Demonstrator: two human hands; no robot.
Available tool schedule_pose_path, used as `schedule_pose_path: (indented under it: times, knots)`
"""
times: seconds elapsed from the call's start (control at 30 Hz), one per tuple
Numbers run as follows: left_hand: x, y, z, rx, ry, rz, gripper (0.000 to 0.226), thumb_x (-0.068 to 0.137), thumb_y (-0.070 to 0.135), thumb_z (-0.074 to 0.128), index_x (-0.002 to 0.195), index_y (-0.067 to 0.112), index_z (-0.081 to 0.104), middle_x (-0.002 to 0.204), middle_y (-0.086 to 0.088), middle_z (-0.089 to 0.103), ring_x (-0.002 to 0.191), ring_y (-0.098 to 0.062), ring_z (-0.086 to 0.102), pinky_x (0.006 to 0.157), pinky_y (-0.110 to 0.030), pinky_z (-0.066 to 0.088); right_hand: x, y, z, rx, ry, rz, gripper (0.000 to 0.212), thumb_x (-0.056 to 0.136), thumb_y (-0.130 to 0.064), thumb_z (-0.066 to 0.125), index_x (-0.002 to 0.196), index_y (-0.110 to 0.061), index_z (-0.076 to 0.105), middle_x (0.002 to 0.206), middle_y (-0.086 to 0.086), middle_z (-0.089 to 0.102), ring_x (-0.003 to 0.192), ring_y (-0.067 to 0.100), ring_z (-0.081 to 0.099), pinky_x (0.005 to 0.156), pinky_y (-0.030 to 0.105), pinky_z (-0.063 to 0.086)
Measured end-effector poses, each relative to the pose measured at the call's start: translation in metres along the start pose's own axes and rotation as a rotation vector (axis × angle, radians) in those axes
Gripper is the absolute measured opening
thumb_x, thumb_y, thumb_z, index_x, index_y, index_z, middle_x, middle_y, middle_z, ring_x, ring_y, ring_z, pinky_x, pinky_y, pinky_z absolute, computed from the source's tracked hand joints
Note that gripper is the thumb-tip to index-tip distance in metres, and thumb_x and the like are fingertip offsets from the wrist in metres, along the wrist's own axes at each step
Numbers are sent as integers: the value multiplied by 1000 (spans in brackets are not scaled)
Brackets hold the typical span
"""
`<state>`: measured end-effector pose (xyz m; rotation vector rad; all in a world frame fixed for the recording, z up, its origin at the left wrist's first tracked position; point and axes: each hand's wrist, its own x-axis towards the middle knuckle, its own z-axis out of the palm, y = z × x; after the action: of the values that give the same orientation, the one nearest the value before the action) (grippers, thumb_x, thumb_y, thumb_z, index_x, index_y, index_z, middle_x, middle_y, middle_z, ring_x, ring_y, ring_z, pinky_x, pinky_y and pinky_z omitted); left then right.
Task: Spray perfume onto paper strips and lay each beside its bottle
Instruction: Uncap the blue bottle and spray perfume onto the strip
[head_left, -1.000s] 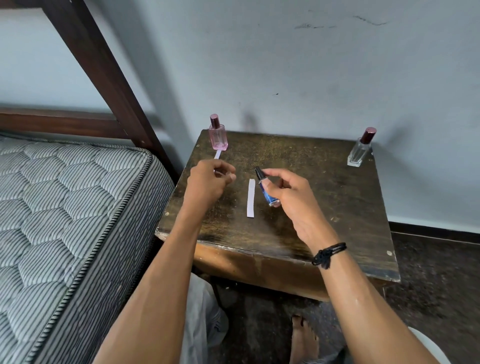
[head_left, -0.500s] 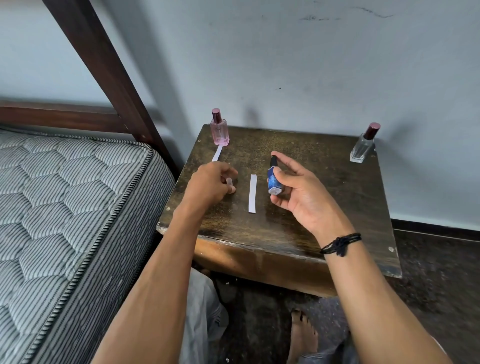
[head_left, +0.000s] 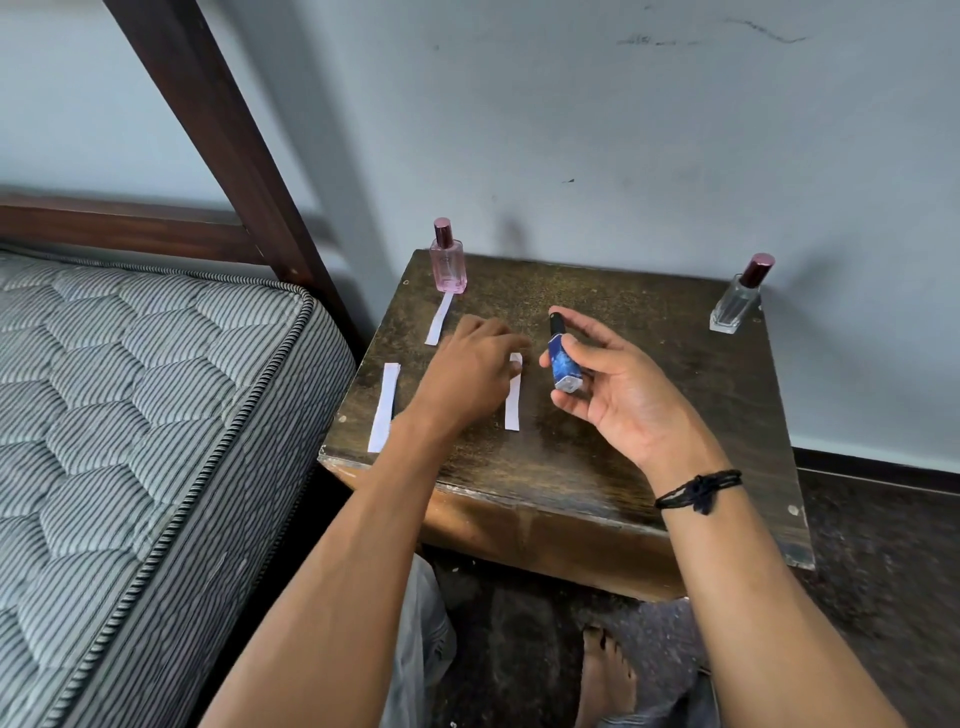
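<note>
Watching from my end, I start at the table's (head_left: 623, 467) front edge, where the spare strips (head_left: 384, 408) lie in a small pile at the left. My left forearm covered them a second ago.

Just beyond, the middle strip (head_left: 513, 405) lies flat where it lay before. My left hand (head_left: 470, 374) has moved. It was curled up clear of the paper, and now its fingertips are down on the strip's far end. I cannot tell whether they pinch it or only press it.

My right hand (head_left: 608, 384) is wrapped round the blue bottle (head_left: 562, 361), thumb on one side and fingers on the other, just beside the strip and off the table. A second ago the bottle's top leaned toward the paper. Now it leans away with the black top uppermost, so I judge the spraying done for this one.

What remains here is setting the bottle down and laying this strip beside it.

Farther back, the pink bottle (head_left: 448, 260) stands with its own strip (head_left: 439, 325) touching its base, so that pair looks finished. The clear bottle (head_left: 737, 299) at the far right corner has no strip yet.
</note>
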<state>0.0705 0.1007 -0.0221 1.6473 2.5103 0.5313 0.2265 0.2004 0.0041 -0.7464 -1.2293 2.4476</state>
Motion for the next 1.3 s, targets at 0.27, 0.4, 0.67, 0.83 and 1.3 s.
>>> schedule_pose_path:
  times: [0.27, 0.4, 0.67, 0.83, 1.3]
  knots:
    - [7, 3, 3, 57, 17, -69, 32, 94, 23, 65, 125, 25, 69, 125, 2, 61, 120, -26, 45, 98, -44, 42, 3, 2, 0, -103, 124, -14, 37, 98, -8, 64, 131, -24, 68, 92, 10, 74, 79, 15, 69, 66, 32, 58]
    - [7, 3, 1, 26, 14, -93, 26, 90, 23, 68, 116, 23, 72, 123, 1, 62, 118, -26, 47, 98, -45, 43, 4, 3, 2, -131, 126, -18, 37, 97, -8, 65, 130, -24, 68, 97, 11, 72, 80, 14, 70, 64, 31, 58]
    - [5, 3, -5, -94, 63, -125, 4, 86, 22, 74, 88, 20, 71, 99, 3, 70, 104, -22, 50, 88, -38, 45, 4, 2, 0, -158, 138, -20, 37, 97, -8, 66, 129, -25, 69, 102, 13, 71, 78, 12, 71, 62, 30, 57]
    - [6, 2, -10, -189, 74, -219, 2, 85, 21, 75, 84, 22, 73, 86, 4, 72, 102, -19, 56, 87, -40, 50, 4, 1, -1, -209, 160, -25, 35, 97, -9, 67, 127, -27, 70, 103, 12, 71, 79, 11, 71, 61, 29, 56]
    - [3, 0, -10, -40, 16, -221, 4, 84, 22, 76, 88, 22, 76, 108, 3, 67, 114, -24, 49, 97, -41, 43, 7, 3, -2, -289, 173, -33, 36, 96, -8, 67, 127, -26, 69, 96, 9, 71, 80, 12, 72, 61, 30, 56]
